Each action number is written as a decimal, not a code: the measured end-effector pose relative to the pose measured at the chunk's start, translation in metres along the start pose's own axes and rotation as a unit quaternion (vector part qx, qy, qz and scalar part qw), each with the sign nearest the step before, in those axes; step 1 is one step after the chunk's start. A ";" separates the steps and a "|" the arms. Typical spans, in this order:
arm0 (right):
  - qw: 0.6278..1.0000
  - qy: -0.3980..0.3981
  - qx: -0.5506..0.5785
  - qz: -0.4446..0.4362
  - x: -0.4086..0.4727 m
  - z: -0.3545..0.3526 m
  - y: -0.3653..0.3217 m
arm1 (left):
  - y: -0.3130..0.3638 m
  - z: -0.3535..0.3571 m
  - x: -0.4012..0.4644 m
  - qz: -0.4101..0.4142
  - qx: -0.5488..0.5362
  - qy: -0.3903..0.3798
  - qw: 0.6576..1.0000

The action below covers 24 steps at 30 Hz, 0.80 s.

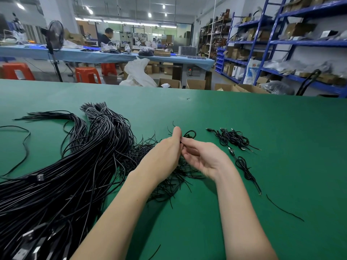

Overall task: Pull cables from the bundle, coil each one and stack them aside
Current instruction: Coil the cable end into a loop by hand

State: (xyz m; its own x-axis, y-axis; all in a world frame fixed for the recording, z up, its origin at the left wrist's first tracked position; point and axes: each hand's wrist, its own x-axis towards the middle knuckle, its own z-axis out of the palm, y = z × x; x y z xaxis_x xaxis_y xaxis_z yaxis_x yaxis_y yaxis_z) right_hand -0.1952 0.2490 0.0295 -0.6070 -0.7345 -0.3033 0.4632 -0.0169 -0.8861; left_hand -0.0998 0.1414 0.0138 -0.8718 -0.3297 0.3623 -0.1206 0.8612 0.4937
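Note:
A large bundle of black cables (78, 166) sprawls over the left half of the green table (262, 119). Both hands meet at the table's middle. My left hand (165, 154) grips a thin black cable (190, 134) whose small loop sticks out just past the fingertips. My right hand (204, 158) pinches the same cable with thumb and forefinger, palm turned up. A heap of short black wire pieces (169, 181) lies under the hands. To the right lies a small stack of coiled cables (232, 138), and one more coiled cable (246, 169) lies nearer to me.
A single loose cable (24, 147) curves at the far left, and a stray wire (283, 209) lies at the right. Beyond the table's far edge stand cardboard boxes (195, 84), orange stools (88, 75), a fan (54, 38), blue shelving (281, 42) and a person at another bench.

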 end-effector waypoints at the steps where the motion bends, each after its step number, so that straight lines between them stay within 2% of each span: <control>1: 1.000 -0.003 -0.016 -0.007 -0.001 -0.001 -0.002 | -0.001 0.000 0.000 -0.002 -0.005 0.000 1.000; 5: 0.997 -0.024 -0.059 -0.035 -0.006 -0.005 -0.010 | -0.003 0.001 0.001 -0.009 -0.022 -0.001 1.000; 11: 0.996 -0.071 -0.032 -0.042 -0.012 -0.016 -0.009 | -0.001 0.000 0.002 0.000 -0.072 0.000 0.997; 18: 0.994 -0.037 -0.043 -0.088 -0.009 -0.016 -0.005 | 0.002 -0.006 0.000 -0.015 -0.133 -0.013 0.991; 21: 0.995 -0.040 -0.025 -0.082 -0.009 -0.014 -0.004 | 0.004 -0.007 0.000 -0.047 -0.207 -0.018 0.977; 24: 0.997 -0.050 -0.001 -0.051 -0.009 -0.012 -0.006 | 0.008 -0.006 0.001 -0.092 -0.328 -0.021 0.940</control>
State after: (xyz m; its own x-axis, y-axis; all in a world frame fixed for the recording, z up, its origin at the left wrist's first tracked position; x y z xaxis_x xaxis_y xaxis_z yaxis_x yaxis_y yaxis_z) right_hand -0.2000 0.2637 0.0332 -0.5836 -0.7928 -0.1759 0.4007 -0.0927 -0.9115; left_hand -0.0983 0.1454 0.0228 -0.8842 -0.4223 0.1996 0.0370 0.3626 0.9312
